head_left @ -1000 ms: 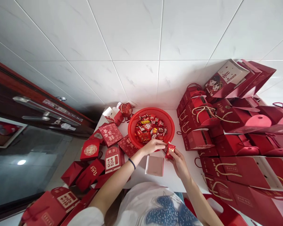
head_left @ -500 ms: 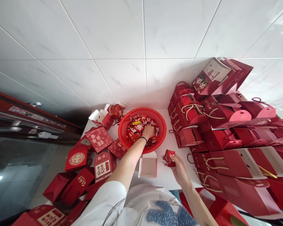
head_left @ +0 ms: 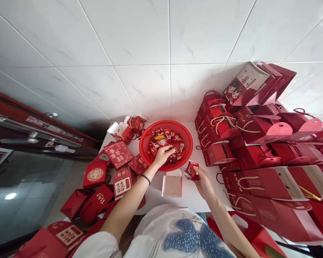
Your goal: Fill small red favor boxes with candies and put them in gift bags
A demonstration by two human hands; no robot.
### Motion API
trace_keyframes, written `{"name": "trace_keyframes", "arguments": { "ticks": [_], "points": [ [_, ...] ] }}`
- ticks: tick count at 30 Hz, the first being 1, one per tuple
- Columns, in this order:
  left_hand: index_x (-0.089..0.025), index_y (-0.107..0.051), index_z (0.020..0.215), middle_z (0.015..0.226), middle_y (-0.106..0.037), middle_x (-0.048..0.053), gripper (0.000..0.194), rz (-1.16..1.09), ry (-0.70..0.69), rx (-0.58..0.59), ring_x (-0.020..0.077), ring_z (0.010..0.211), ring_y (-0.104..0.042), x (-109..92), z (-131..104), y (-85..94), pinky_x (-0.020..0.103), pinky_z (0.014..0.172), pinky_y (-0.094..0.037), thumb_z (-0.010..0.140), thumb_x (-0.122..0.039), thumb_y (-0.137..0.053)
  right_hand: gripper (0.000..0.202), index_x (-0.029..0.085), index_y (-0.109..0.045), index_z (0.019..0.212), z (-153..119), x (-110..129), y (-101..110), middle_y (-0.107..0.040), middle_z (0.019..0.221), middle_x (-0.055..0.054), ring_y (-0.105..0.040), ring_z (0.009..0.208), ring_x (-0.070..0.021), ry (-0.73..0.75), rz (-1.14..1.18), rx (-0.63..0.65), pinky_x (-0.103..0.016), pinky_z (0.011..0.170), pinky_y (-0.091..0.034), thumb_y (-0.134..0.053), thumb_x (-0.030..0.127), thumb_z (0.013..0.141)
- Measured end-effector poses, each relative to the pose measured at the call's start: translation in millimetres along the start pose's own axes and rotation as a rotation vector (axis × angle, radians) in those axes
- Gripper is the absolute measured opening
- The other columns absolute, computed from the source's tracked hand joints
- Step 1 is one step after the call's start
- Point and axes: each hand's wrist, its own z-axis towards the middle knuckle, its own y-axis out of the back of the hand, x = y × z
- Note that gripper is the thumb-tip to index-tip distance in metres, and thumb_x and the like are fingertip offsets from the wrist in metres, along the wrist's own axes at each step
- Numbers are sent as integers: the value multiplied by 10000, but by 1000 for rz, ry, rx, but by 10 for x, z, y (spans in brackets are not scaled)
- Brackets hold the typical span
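A red plastic basket [head_left: 190,150] holds a heap of small wrapped candies [head_left: 165,134], mostly red with a yellow one among them. Over its near side is my left hand [head_left: 163,156], a dark band on the wrist. Its fingers are pinched together at what looks like a reddish wrapped candy, partly hidden. To the right of the basket, my right hand [head_left: 204,181] grips a few red wrapped candies [head_left: 193,171] above the white table. Between my arms stands a small open box [head_left: 172,185] with a pale, bare inside and its lid flap folded back.
Red gift boxes with rope handles [head_left: 247,182] are stacked high on the right, with paper bags [head_left: 247,84] on top. More red boxes [head_left: 118,154] crowd the left side. A tiled wall [head_left: 140,86] rises behind the table [head_left: 153,190]. A dark door [head_left: 43,132] stands at left.
My left hand has drawn back from the candy heap toward the basket's near side, fingers now raised and pinched. My right hand keeps its candies. The view has shifted slightly.
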Motion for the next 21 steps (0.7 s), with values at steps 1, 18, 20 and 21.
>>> {"name": "trace_keyframes", "arguments": {
  "ticks": [1, 18, 20, 21],
  "points": [
    [-155, -746, 960, 982, -742, 79, 318, -34, -18, 2, 213, 848, -695, -15, -113, -10, 331, 778, -563, 791, -418, -685, 358, 209, -743, 916, -7, 4, -23, -770, 913, -70, -697, 833, -249, -1, 8, 8, -329, 665, -531, -784, 494, 703],
    [-220, -794, 858, 1492, -525, 88, 284, 108, -164, 148, 288, 1325, -546, -153, -950, -321, 445, 1135, -418, 692, -43, -647, 332, 236, -755, 1017, -184, -111, -33, -749, 1134, -62, -674, 1082, -283, -31, 132, 102, -477, 945, -542, -765, 439, 753],
    [-226, -797, 896, 1504, -514, 75, 324, 105, -149, 183, 290, 1334, -536, -188, -953, -320, 437, 1132, -417, 680, -43, -640, 347, 230, -758, 1027, -181, -96, -15, -751, 1129, -62, -677, 1071, -280, -18, 137, 93, -474, 951, -540, -769, 440, 750],
    [-227, -799, 905, 1492, -529, 71, 329, 102, -134, 207, 288, 1329, -542, -202, -957, -322, 427, 1127, -422, 680, -48, -638, 347, 226, -760, 1021, -178, -89, -4, -754, 1118, -63, -680, 1058, -276, -14, 138, 88, -470, 950, -540, -769, 443, 750]
  ]
}}
